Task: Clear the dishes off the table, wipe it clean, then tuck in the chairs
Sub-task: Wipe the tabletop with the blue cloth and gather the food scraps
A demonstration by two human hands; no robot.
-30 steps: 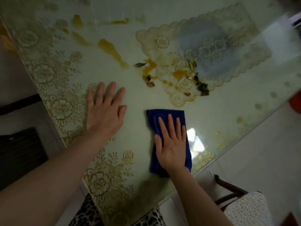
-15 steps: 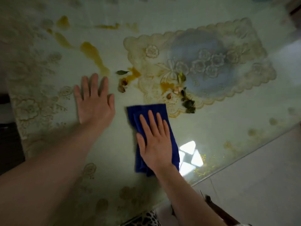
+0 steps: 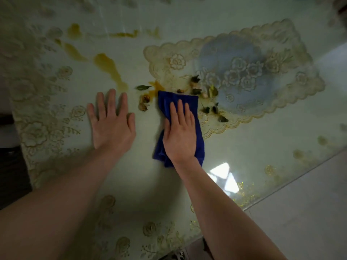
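A glass-topped table (image 3: 244, 158) with a lace flower cloth under the glass fills the view. My right hand (image 3: 179, 135) presses flat on a folded blue cloth (image 3: 199, 128), fingers straight. The cloth's far edge touches a yellow-brown sauce spill (image 3: 155, 87) and reaches food scraps (image 3: 204, 91) of green leaves and shells. My left hand (image 3: 111, 121) rests flat on the glass to the left of the cloth, fingers spread. No dishes are in view.
More yellow sauce streaks (image 3: 108, 66) run up and left across the table. A lace doily (image 3: 262, 76) lies under the glass at the right. The table's edge (image 3: 293, 182) runs diagonally at the lower right, with pale floor tiles (image 3: 308, 218) beyond.
My right hand has pushed the blue cloth away from me, up to the spill and the scraps. The left hand stays flat beside it as I lean further over the table.
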